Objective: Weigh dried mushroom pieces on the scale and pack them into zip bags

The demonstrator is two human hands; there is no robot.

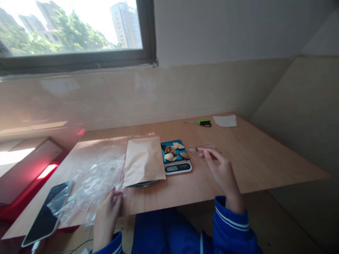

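My right hand (pixel 221 170) reaches over a small clear zip bag with a red seal strip (pixel 201 147) lying right of the scale; its fingers are stretched out and touch the bag. My left hand (pixel 109 206) rests at the table's near edge, fingers curled onto a pile of clear zip bags (pixel 92 183). A small digital scale (pixel 177 167) carries a blue tray (pixel 165 145) with several pale and brown shell-like pieces (pixel 173 151). A brown paper pouch (pixel 143 160) lies flat just left of the scale.
A dark phone (pixel 45 215) lies at the near left under the bags' edge. A green-handled screwdriver (pixel 202 123) and a white sheet (pixel 225 120) sit at the far right of the wooden table (pixel 259 155). A red object (pixel 23 176) stands left.
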